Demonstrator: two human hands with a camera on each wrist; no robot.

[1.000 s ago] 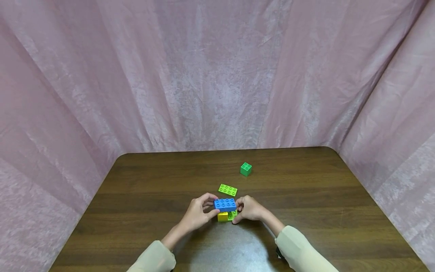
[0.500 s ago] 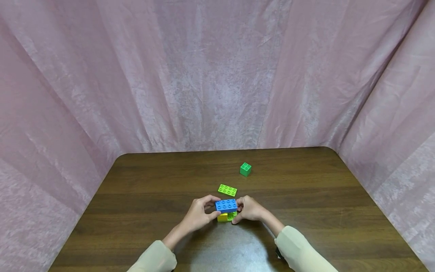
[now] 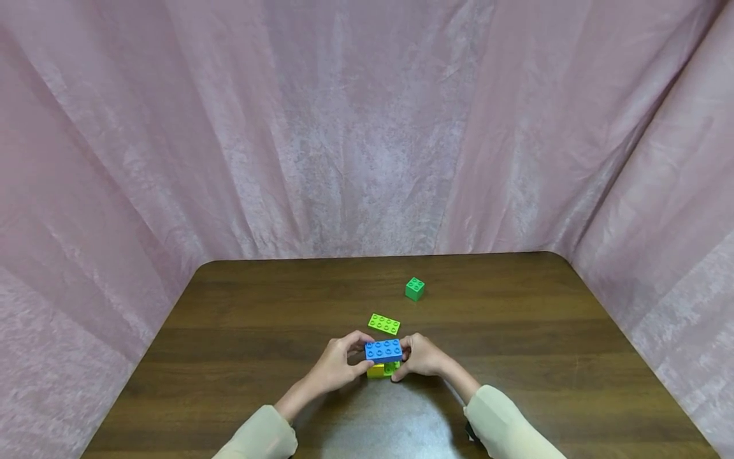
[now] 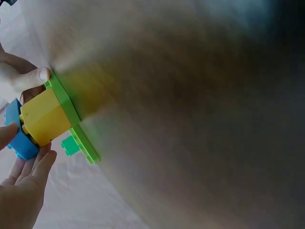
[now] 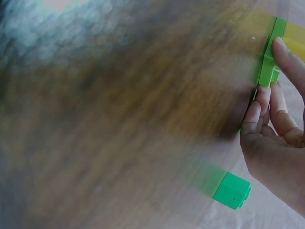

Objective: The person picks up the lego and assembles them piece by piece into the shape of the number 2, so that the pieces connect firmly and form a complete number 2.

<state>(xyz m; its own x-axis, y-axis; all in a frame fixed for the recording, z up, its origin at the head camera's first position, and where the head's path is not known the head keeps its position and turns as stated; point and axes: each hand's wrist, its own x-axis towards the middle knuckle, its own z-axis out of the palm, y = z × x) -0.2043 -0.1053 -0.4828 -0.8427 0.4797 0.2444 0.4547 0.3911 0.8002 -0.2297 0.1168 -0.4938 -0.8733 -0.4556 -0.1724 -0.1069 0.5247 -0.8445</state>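
Observation:
My left hand [image 3: 337, 364] pinches a blue toy brick [image 3: 383, 351] with two rows of studs, thumb on its near side and fingers at the far side. Below it is a yellow brick [image 4: 45, 117], set on the left part of a lime green plate [image 4: 66, 99]. In the left wrist view, yellow studs show between the blue and yellow bricks, so the blue one is not seated flush. My right hand [image 3: 424, 356] holds the plate's right end between thumb and fingers; one bare plate stud [image 5: 275, 76] shows there in the right wrist view.
Just beyond the hands, a second lime green plate [image 3: 383, 324] lies flat on the brown wooden table [image 3: 258, 299]. Farther back stands a small green brick [image 3: 415, 289]. Pink curtains [image 3: 367, 127] hang behind the table and at both sides.
The left hand has shifted the blue brick slightly right over the yellow one. My right hand keeps its hold on the plate. The whole scene sits slightly lower in the head view.

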